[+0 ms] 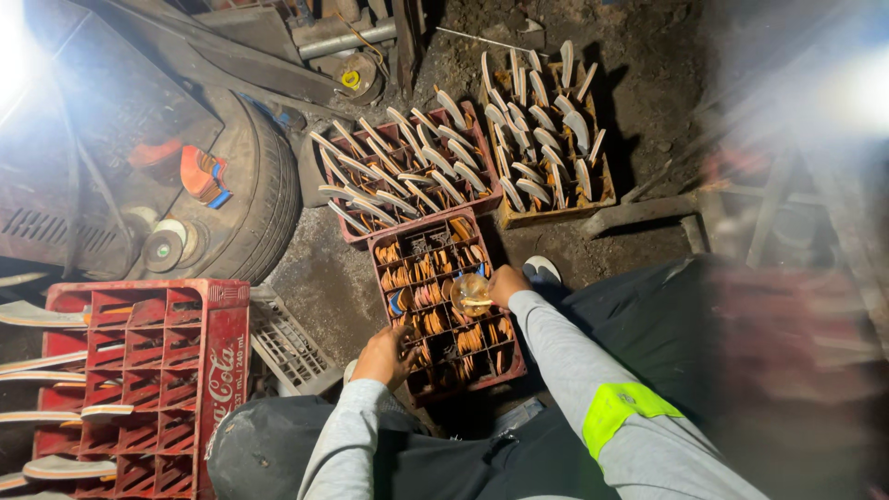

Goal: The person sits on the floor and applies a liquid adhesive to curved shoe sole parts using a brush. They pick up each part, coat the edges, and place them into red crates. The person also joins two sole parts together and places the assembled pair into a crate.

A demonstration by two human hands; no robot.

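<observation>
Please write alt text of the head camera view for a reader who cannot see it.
A seated person's right hand holds a round, pale disc over a red compartment crate packed with orange-brown discs, while the left hand rests on its edge. Two more crates of curved pale blades stand behind, on a dark dirt floor.

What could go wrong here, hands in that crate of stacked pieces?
1. The right hand holds a round piece over the red divided crate; a slip could probably drop it onto the packed brown pieces.
2. The left hand reaches among tight cells; edges might nick fingers.
3. Curved blades stand upright in the neighbouring crate, close enough to snag a sleeve.
</observation>
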